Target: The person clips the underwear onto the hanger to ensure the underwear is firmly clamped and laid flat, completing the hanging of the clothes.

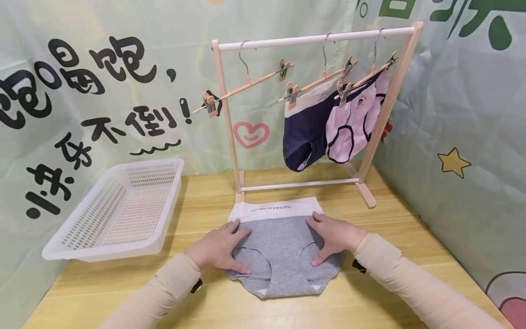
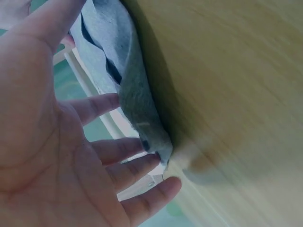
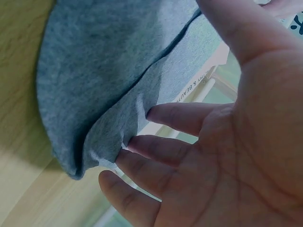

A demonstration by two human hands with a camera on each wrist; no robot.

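Note:
A pair of grey underpants [image 1: 283, 246] with a white printed waistband lies spread flat on the wooden table, waistband toward the rack. My left hand [image 1: 222, 246] rests on its left side, fingers spread and fairly straight. On the opposite side my right hand [image 1: 334, 235] touches the fabric the same way, thumb on the leg opening. In the left wrist view the fingertips of the left hand [image 2: 71, 142] meet the edge of the grey cloth [image 2: 142, 109]. The right wrist view has the right hand [image 3: 213, 156] with extended fingertips against the cloth's side edge [image 3: 113, 127].
Behind the underpants stands a wooden rack [image 1: 386, 123]. From it hang a bare clip hanger [image 1: 248, 85], navy underpants [image 1: 304, 128] and pink underpants [image 1: 357, 121] on hangers. A white plastic basket [image 1: 160, 237] sits at the left. Printed cloth walls [image 1: 444, 119] enclose the table [image 1: 386, 292].

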